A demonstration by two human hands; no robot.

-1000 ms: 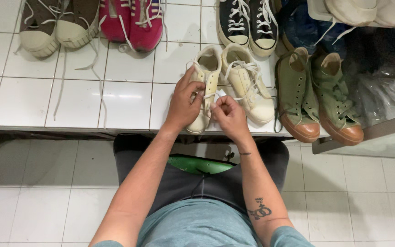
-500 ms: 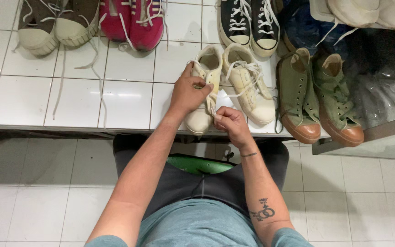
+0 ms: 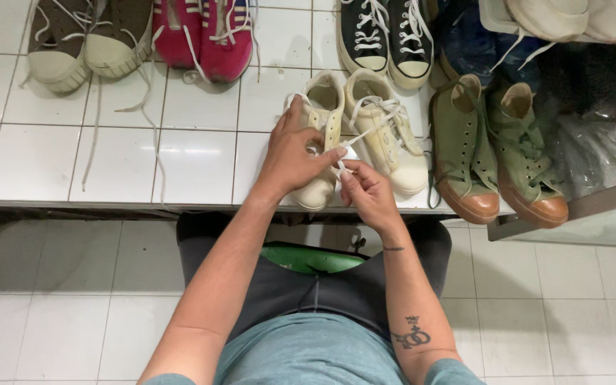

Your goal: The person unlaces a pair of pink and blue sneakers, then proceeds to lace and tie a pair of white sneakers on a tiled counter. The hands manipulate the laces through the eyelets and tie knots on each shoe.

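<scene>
At the centre of the frame, a white lace point(image 3: 365, 132) is pinched between the fingers of the left hand point(image 3: 290, 157) and the right hand point(image 3: 366, 192), over the left shoe of a cream sneaker pair point(image 3: 386, 135). Olive high-tops point(image 3: 497, 153) are seen at right, pink sneakers point(image 3: 204, 36) at upper left. A crumpled clear plastic bag point(image 3: 597, 142) is visible at far right.
</scene>
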